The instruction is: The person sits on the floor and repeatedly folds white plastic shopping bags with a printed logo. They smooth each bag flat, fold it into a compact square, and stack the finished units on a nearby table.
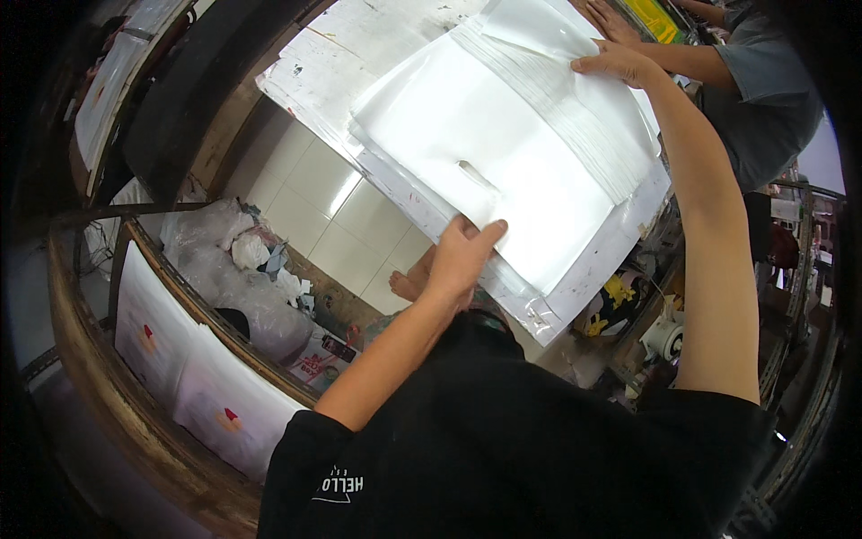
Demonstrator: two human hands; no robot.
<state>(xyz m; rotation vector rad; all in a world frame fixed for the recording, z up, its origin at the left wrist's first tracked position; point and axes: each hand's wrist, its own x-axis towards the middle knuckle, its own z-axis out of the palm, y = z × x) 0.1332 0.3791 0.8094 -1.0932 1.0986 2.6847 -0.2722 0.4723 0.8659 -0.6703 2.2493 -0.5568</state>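
Observation:
A stack of thin, glossy white sheets [503, 135] lies on a white-topped table, with many layered edges fanned out along its right part. The top sheet has a small slot-like opening near its lower left edge. My left hand [462, 256] pinches the near edge of the stack between thumb and fingers. At the far right edge, my right hand [620, 65] is closed on the upper sheets, its thumb on top; the fingers beneath are partly hidden. Whether the sheets are bags or flat pieces I cannot tell.
The paint-specked table [359, 54] reaches away to the far left. Another person's hand [612, 20] and grey sleeve [763, 63] are close beyond my right hand. Clear plastic wrap [242, 287] lies on the left, near a curved wooden rack [135, 422] with printed white pieces.

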